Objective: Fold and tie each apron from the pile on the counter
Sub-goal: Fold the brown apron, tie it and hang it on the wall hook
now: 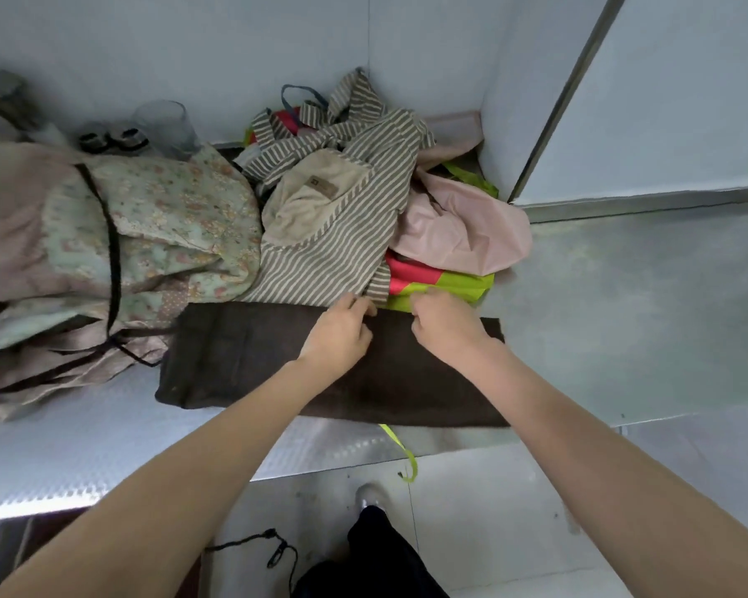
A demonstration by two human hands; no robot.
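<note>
**Both hands at the far edge of the dark brown apron**

Centre of the frame, the dark brown apron (277,360) lies folded into a long flat band across the steel bench (622,304), running left to right; both forearms reach in from the bottom corners to its upper edge. The left hand (342,330) sits on the cloth just left of centre, fingers curled at the top hem, pinching something small there; the right hand (445,323) is right beside it, knuckles up, fingers tucked under and gripping at the same edge; whether it is a strap or the hem itself, I cannot tell.

Behind the hands, the pile: a grey-and-cream striped apron (333,252) with a beige pocket heaped in the upper middle, its hem touching the brown band; to its right a pale pink apron (463,235) crumpled over a red and lime-green one (437,282); a lime strap (400,451) dangles off the bench front below the brown cloth.

Left of frame, a floral mint apron (156,222) with a dark strap lies over pinkish fabric; a clear glass (165,123) stands behind it by the wall.

Bottom centre, a shoe (370,496) on the floor.
</note>
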